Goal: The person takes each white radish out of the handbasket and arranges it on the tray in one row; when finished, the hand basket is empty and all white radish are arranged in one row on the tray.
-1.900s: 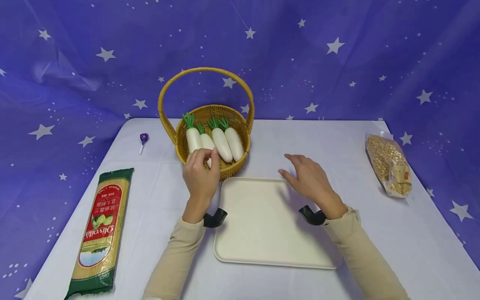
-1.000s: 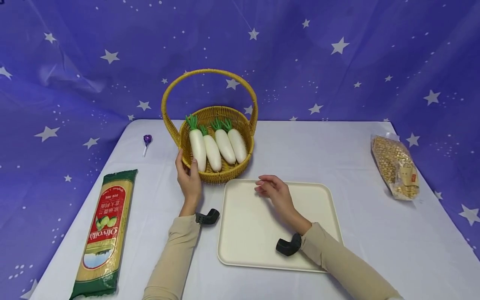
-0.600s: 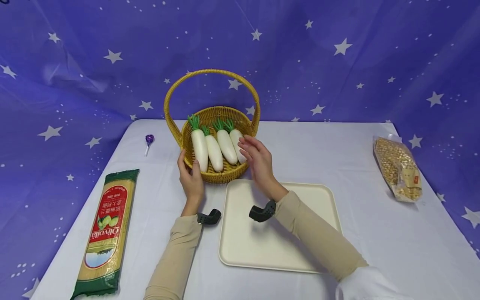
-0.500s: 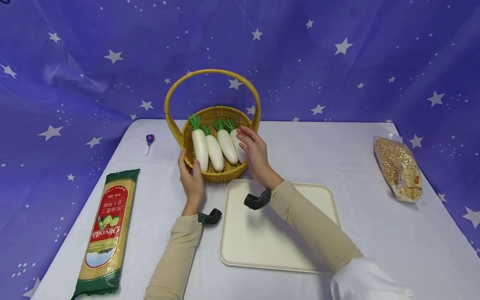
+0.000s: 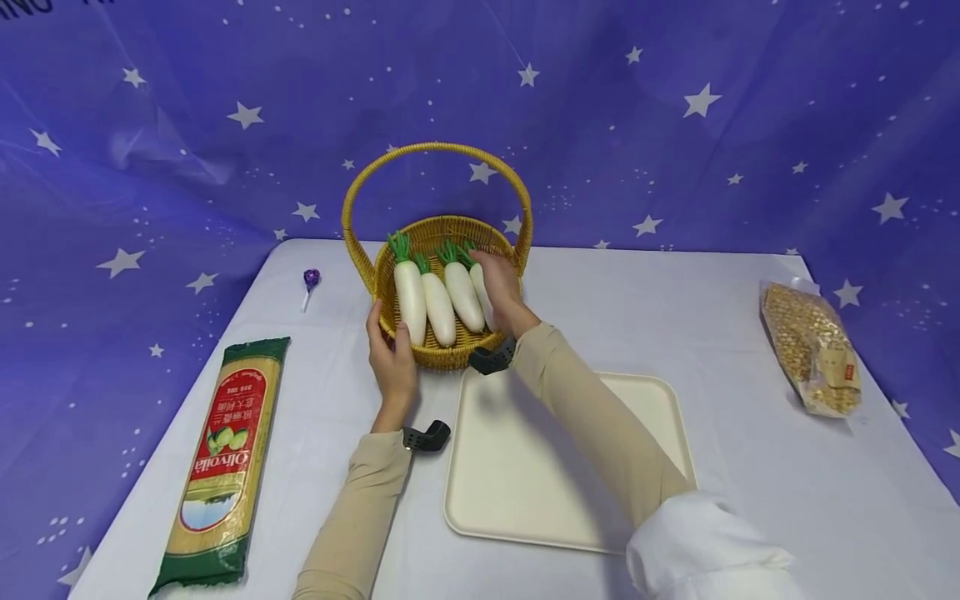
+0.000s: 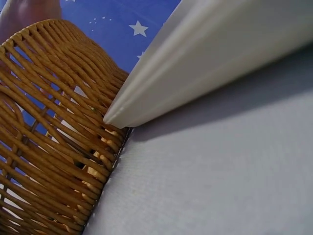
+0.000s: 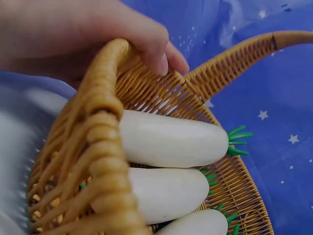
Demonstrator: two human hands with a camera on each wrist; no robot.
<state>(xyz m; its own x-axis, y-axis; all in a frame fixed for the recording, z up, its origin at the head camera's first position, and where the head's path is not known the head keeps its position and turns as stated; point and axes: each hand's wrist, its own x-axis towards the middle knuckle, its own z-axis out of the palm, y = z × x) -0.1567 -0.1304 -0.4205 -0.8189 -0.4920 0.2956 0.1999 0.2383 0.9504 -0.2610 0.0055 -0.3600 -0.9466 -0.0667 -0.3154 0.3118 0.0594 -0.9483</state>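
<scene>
Several white radishes (image 5: 438,310) with green tops lie side by side in a wicker basket (image 5: 442,358) with a tall arched handle. My left hand (image 5: 393,358) grips the basket's left front rim. In the right wrist view, the left-hand fingers (image 7: 154,46) bend over that rim, beside the leftmost radish (image 7: 171,139). My right hand (image 5: 498,283) reaches inside the basket and lies along the rightmost radish (image 5: 478,287), covering its right side. Its fingers are mostly hidden, so I cannot tell whether they close round it. Part of a blurred hand (image 6: 29,17) shows behind the wicker in the left wrist view.
A beige tray (image 5: 555,467) lies in front of the basket, under my right forearm. At left are a spaghetti packet (image 5: 225,467) and a purple lollipop (image 5: 311,283). A bag of grains (image 5: 810,346) lies far right. A starry purple cloth hangs behind the table.
My left hand moved from above the basket down to its rim and stays there. My right hand crossed left over the tray, then went forward into the basket onto the rightmost radish.
</scene>
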